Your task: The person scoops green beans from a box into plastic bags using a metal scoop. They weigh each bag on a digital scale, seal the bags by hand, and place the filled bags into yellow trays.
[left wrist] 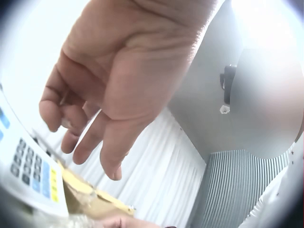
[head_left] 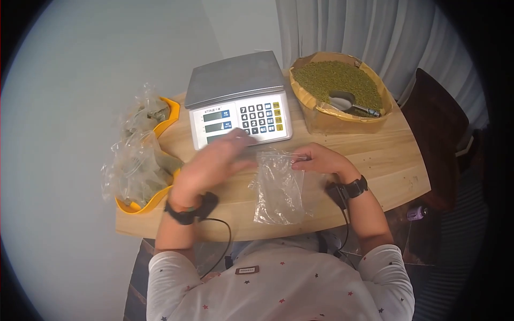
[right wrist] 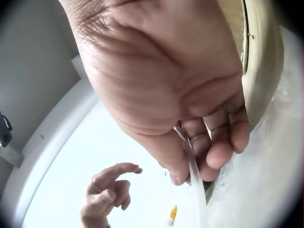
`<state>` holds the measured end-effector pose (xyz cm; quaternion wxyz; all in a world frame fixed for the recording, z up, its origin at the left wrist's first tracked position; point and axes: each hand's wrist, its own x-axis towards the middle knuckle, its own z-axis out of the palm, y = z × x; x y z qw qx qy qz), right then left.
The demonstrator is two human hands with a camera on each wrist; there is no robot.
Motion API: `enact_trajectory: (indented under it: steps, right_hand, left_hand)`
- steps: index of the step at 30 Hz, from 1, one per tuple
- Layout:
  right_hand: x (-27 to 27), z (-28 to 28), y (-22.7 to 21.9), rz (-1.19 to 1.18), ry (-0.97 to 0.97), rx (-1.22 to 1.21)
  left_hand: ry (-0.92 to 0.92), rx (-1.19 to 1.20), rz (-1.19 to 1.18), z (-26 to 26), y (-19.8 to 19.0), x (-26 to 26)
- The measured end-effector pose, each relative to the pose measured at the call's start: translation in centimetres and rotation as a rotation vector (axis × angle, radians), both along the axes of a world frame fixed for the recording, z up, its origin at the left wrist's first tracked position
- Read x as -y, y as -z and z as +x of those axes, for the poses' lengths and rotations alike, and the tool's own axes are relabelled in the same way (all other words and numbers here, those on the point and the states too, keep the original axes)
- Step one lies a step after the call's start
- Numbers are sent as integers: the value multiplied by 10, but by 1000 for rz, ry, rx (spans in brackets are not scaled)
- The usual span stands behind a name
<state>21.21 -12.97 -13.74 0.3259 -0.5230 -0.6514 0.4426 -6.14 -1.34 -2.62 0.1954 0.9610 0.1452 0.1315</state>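
A clear zip bag (head_left: 279, 187) hangs flat over the table's front part, looking empty. My right hand (head_left: 321, 159) pinches its top corner between thumb and fingers; the right wrist view shows the bag's edge (right wrist: 195, 178) at the thumb tip. My left hand (head_left: 217, 160), slightly blurred, hovers left of the bag, just in front of the scale's keypad. In the left wrist view the fingers (left wrist: 111, 152) are loosely bent with nothing between them. The digital scale (head_left: 235, 80) has a bare grey pan and a white panel with keys.
At the right rear stands a lined box (head_left: 316, 120) of green granules (head_left: 334, 77), a metal scoop (head_left: 348, 104) lying in it. Yellow trays (head_left: 144, 207) on the left hold filled clear bags (head_left: 136, 168). A dark chair (head_left: 436, 139) stands beyond the table's right edge.
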Motion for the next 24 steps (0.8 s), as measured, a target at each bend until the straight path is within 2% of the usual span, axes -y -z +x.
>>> enact_trajectory:
  steps: [1,3,5,7,8,12,14,15,17,20,21,23,24]
  right_hand:
    - [1,-1,-1,-29,2,-65]
    - [2,-3,-3,-52,16,-123]
    - [2,-3,-6,-14,4,-194]
    - [0,-1,-3,-22,65,-204]
    - [0,0,-2,-35,111,-222]
    - [9,-5,-32,26,205,-152]
    - [15,-5,-53,197,281,53]
    - [18,-2,-63,198,289,56]
    - [24,14,-82,357,364,103]
    - [29,61,-100,395,563,284]
    - [31,78,-100,393,572,287]
    - [31,110,-96,500,785,829]
    - [29,122,-96,499,794,834]
  left_hand:
    - [75,11,-77,16,9,2]
    - [134,7,-82,41,34,-5]
    - [197,9,-83,55,42,-12]
    - [204,-75,-159,62,40,-18]
    - [208,-40,-196,63,39,-20]
    - [230,-52,-178,62,25,-26]
    - [243,-7,-144,63,17,-31]
    - [247,35,-117,63,14,-33]
    - [253,84,-137,63,9,-36]
    - [165,113,-110,63,-6,-36]
    - [174,114,-111,63,-8,-36]
    - [111,173,-92,63,-11,-37]
    - [120,174,-92,64,-13,-37]
